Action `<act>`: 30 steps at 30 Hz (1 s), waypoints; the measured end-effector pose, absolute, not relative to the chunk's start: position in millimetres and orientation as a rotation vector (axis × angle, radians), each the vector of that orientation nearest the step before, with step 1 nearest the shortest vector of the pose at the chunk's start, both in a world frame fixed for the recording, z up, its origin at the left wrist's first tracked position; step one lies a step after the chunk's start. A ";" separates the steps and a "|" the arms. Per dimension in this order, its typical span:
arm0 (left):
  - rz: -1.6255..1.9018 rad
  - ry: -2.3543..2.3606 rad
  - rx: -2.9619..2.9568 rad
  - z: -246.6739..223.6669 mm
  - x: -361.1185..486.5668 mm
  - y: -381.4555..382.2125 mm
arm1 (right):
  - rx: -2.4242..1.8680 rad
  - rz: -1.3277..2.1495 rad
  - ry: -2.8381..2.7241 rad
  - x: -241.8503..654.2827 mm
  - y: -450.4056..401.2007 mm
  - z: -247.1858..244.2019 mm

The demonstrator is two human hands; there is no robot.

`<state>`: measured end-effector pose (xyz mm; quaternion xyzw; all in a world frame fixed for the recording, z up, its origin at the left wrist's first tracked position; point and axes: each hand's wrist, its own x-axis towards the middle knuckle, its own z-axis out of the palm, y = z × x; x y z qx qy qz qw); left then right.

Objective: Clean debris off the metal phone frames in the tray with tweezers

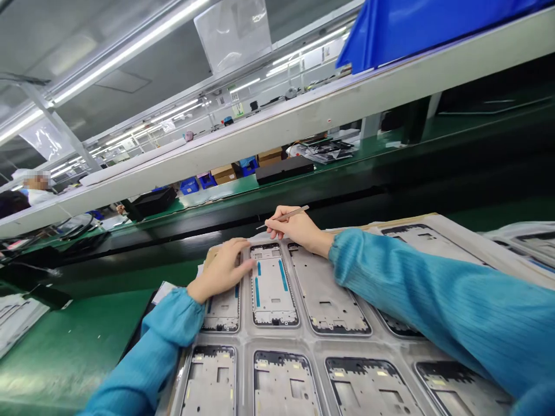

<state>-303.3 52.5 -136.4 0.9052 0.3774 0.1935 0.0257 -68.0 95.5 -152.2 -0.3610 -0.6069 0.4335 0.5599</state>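
**What We Wear**

We wear a left sleeve [141, 352] and right sleeve [411, 286] of teal-blue fabric, loose, creased and gathered at the ends. Fine ribbing lines the right sleeve. Our left hand [223, 268] and right hand [299, 228] are bare.

Metal frame [224, 309] partly hidden beneath left hand [223, 268]

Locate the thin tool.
In the head view, just right of centre: the thin tool is in the right hand, near the far edge of the tray, above the blue-striped frame in the image.
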 end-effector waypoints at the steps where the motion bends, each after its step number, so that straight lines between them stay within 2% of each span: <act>1: 0.579 1.182 2.780 -140.9 -301.0 53.2 | -0.853 1.040 -1.462 -68.5 92.2 -151.4; 9: 0.516 1.191 2.714 -148.7 -293.8 46.8 | -0.901 1.129 -1.685 -71.9 76.8 -157.4; 30: 0.414 1.167 2.779 -148.2 -291.9 50.0 | -0.956 1.014 -1.778 -70.1 78.1 -158.5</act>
